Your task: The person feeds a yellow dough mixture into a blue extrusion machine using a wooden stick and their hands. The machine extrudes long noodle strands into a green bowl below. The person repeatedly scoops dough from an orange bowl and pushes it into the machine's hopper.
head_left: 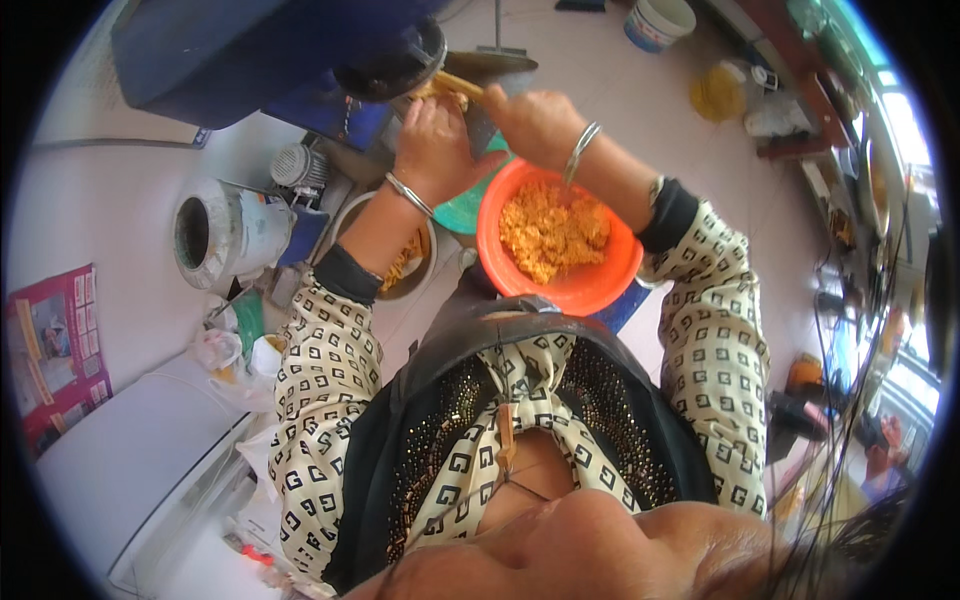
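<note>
We see soft, bright daylight, strongest at the windows [903, 112] near two o'clock, where they burn out to white. Between ten and eleven o'clock, the blue machine [230, 55] sinks into shade. Light falls fairly evenly on the orange bowl [570, 297] near the middle, and small glints catch the bracelets [581, 152]. We find fine detail slightly soft, edges bowed, and black corners around the fisheye circle.

Your stick [462, 87], top centre, looks like wood, and your bracelets [581, 150] below it are shiny metal. Your orange basin [580, 298], mid-frame, is smooth, glossy plastic; the mash [550, 232] inside looks rough and crumbly. Your sleeves [715, 330] are smooth printed cloth. The blue machine body [230, 55], upper left, looks smooth.
</note>
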A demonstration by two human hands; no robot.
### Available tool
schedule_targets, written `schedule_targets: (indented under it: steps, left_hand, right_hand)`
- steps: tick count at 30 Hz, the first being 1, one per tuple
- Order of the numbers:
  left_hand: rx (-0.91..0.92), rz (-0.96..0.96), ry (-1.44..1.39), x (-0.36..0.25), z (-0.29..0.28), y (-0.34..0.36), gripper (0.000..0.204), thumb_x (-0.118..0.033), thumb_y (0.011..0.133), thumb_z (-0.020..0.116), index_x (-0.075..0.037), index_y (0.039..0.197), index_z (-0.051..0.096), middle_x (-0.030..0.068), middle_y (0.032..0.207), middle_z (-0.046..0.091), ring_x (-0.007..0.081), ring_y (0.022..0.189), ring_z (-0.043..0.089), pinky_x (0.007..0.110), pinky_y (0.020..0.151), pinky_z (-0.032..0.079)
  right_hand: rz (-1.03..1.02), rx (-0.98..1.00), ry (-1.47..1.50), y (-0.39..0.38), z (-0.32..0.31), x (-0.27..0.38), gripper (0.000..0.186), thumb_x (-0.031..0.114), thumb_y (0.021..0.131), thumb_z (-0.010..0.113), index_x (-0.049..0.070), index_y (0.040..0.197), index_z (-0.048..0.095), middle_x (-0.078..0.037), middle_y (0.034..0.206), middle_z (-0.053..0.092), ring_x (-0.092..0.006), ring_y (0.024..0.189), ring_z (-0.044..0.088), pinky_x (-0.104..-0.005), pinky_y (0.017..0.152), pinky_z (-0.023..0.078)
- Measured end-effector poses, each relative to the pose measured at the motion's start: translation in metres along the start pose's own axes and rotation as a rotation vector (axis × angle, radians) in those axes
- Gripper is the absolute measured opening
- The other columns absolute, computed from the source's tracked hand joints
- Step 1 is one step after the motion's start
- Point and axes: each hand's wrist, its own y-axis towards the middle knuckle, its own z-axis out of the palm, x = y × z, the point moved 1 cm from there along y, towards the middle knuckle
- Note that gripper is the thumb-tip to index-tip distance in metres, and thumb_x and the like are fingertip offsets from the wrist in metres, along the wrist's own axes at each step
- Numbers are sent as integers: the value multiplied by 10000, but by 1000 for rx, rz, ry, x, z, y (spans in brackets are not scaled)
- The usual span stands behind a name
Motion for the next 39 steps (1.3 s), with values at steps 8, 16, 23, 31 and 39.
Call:
schedule_targets:
  steps: [8, 16, 23, 31, 39]
  left_hand:
    - [23, -12, -345, 30, -16, -9, 390, -278, 854, 659, 36, 1082, 628, 194, 1087, 654, 347, 1032, 616, 398, 914, 476]
    - [426, -293, -772, -69, 34, -121, 205, -96, 855, 611, -7, 1040, 631, 167, 988, 661, 361, 931, 626, 400, 822, 499]
    - [657, -253, -170, -38, 256, -130, 767, -204, 786, 715, -10, 1419, 329, 201, 1477, 340, 362, 1378, 315, 471, 1077, 354]
    - [804, -110, -171, -31, 254, -112, 834, -221, 661, 765, -124, 1393, 377, 233, 1406, 369, 430, 1289, 364, 523, 1044, 370]
    - [754, -421, -522, 5, 283, -94, 528, -93, 724, 652, -37, 1239, 546, 231, 1147, 625, 400, 1063, 596, 436, 867, 504]
  right_hand:
    - [-43, -36, 88, -15, 8, -6, 179, 122, 839, 555, 28, 981, 609, -153, 788, 687, -318, 740, 699, -411, 639, 560]
    - [299, -141, 761, -130, 2, -52, 172, 141, 891, 584, 33, 1024, 579, -145, 695, 613, -262, 660, 655, -383, 613, 510]
    - [811, -197, 763, -259, 175, -74, 149, 86, 819, 611, 6, 941, 580, -193, 792, 597, -348, 727, 595, -399, 647, 468]
    - [1082, -287, 705, -283, 155, 6, 165, 72, 825, 615, 37, 981, 574, -181, 865, 614, -370, 816, 623, -423, 705, 496]
    - [1058, -358, 570, -253, 155, 5, 124, 100, 843, 616, 52, 943, 561, -159, 836, 619, -368, 767, 622, -422, 653, 498]
